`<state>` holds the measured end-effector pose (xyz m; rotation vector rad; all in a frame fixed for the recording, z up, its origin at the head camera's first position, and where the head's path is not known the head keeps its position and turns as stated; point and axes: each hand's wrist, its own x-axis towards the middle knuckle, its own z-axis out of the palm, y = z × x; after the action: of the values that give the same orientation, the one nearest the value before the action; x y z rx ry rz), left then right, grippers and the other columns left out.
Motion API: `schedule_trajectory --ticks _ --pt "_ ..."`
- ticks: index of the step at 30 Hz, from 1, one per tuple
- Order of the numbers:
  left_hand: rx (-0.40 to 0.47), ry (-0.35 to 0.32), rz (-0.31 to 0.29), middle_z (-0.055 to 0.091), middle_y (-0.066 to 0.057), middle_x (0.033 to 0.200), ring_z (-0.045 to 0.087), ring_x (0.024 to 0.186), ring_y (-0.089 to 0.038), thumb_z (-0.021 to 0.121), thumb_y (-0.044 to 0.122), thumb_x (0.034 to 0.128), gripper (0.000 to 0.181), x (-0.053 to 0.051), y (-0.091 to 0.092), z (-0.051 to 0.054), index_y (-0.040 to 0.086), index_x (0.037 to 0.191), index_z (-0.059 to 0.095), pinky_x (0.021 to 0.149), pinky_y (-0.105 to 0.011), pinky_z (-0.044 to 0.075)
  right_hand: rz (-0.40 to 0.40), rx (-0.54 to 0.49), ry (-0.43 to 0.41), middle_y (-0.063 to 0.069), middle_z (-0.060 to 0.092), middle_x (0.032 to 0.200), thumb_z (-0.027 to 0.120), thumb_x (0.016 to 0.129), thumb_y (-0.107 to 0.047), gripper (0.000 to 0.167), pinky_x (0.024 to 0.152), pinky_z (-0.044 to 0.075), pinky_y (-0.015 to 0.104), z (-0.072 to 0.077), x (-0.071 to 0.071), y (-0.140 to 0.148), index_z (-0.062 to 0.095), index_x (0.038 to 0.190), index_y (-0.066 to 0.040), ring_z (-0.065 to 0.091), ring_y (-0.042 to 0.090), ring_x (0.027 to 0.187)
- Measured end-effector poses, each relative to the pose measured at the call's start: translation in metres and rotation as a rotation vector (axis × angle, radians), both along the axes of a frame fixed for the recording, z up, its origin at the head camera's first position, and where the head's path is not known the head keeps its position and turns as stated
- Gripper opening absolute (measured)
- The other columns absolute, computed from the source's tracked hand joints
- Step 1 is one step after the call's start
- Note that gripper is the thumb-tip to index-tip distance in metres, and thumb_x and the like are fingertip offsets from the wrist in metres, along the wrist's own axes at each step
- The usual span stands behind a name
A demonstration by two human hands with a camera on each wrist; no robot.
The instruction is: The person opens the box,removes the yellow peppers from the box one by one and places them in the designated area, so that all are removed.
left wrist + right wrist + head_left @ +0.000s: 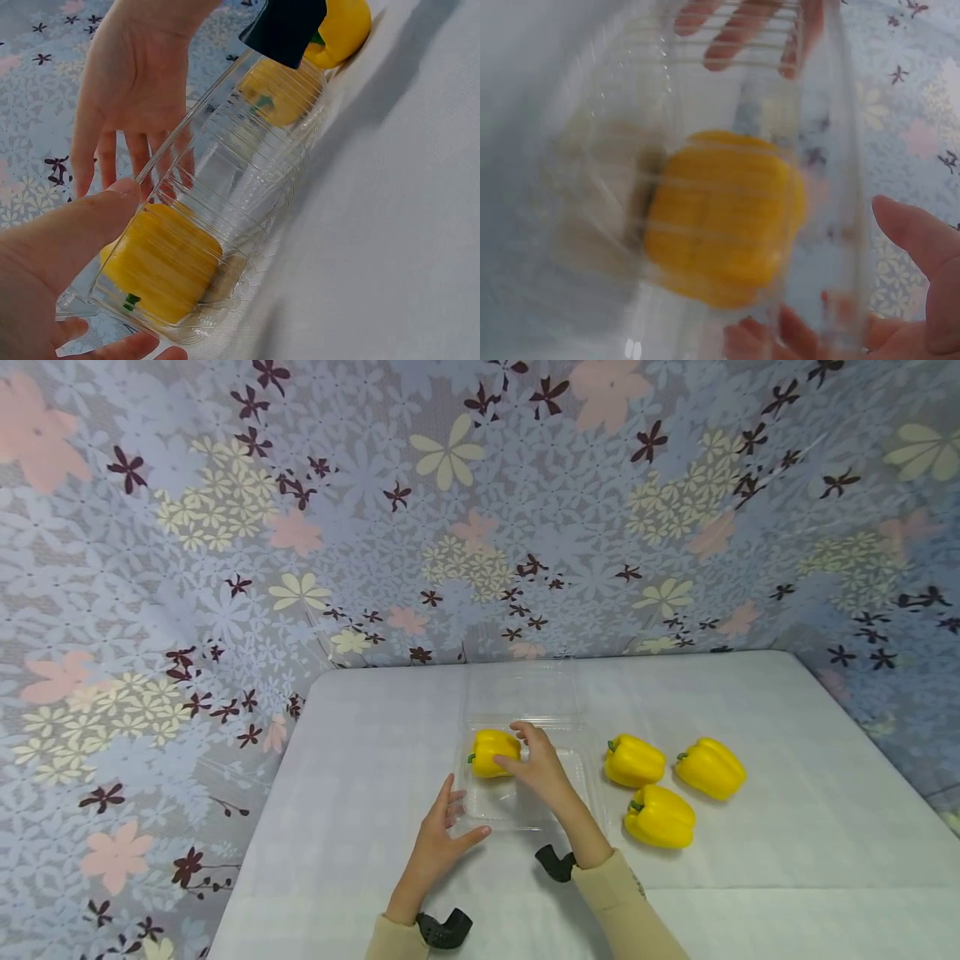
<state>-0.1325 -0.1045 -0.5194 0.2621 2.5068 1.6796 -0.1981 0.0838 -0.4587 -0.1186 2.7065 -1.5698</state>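
A yellow bell pepper (493, 753) lies in the left part of a clear plastic container (525, 822), its green stem toward the left. My right hand (542, 770) is over the container just right of this pepper, fingers apart and not closed round it. Beside the container's front left corner is my left hand (441, 842), thumb and fingers spread. In the left wrist view the left thumb (90, 229) lies close to the container's rim; whether it touches is hard to tell. The right wrist view is blurred, showing the pepper (721, 221) through the clear wall.
Three more yellow bell peppers, a near one (660, 817), a middle one (634, 761) and a far right one (711, 768), lie right of the container on the white tablecloth (810, 827). The clear lid (521, 689) is folded back toward the flowered cloth backdrop (450, 527).
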Motion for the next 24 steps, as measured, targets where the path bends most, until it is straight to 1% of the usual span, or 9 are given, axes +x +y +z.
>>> schedule_trajectory --ticks 3,8,12,17,24 --pt "0.010 -0.012 -0.002 0.046 -0.019 0.142 0.050 0.127 -0.035 0.076 0.026 0.0809 0.096 0.000 0.000 0.000 0.008 0.153 0.015 0.103 -0.052 0.042 -0.002 0.020 0.017 0.025 0.051 0.127 0.072 0.083 -0.018 0.057 0.101 0.042 0.055 -0.003 -0.001 -0.003 0.048 0.130 0.003 0.049 0.040 0.118" --pt "0.044 -0.024 0.000 0.045 -0.020 0.142 0.049 0.127 -0.035 0.077 0.022 0.0802 0.097 0.000 0.000 0.002 0.008 0.153 0.014 0.104 -0.052 0.042 -0.017 0.017 0.017 0.026 0.050 0.125 0.073 0.082 -0.018 0.056 0.102 0.042 0.055 -0.007 -0.001 -0.009 0.049 0.129 0.003 0.050 0.039 0.116" --pt "0.028 -0.015 0.001 0.046 -0.019 0.142 0.050 0.126 -0.034 0.076 0.024 0.0806 0.096 0.000 0.000 0.003 0.008 0.153 0.016 0.104 -0.052 0.042 -0.029 0.012 0.011 0.026 0.047 0.125 0.073 0.082 -0.018 0.058 0.102 0.042 0.054 -0.010 -0.002 -0.014 0.048 0.129 0.003 0.052 0.038 0.113" --pt "0.018 0.001 0.003 0.047 -0.019 0.141 0.050 0.126 -0.034 0.076 0.026 0.0808 0.095 0.000 0.000 0.002 0.007 0.152 0.017 0.104 -0.052 0.041 -0.060 0.035 -0.003 0.025 0.044 0.126 0.075 0.079 -0.021 0.062 0.097 0.046 0.052 -0.012 -0.002 -0.023 0.047 0.130 0.002 0.054 0.036 0.106" --pt "0.020 0.010 0.004 0.047 -0.020 0.141 0.050 0.126 -0.034 0.076 0.026 0.0805 0.095 0.001 0.001 0.002 0.005 0.152 0.017 0.103 -0.053 0.042 -0.110 0.027 -0.014 0.025 0.042 0.126 0.076 0.077 -0.021 0.068 0.090 0.051 0.048 -0.017 -0.005 -0.031 0.044 0.133 0.001 0.055 0.034 0.100"
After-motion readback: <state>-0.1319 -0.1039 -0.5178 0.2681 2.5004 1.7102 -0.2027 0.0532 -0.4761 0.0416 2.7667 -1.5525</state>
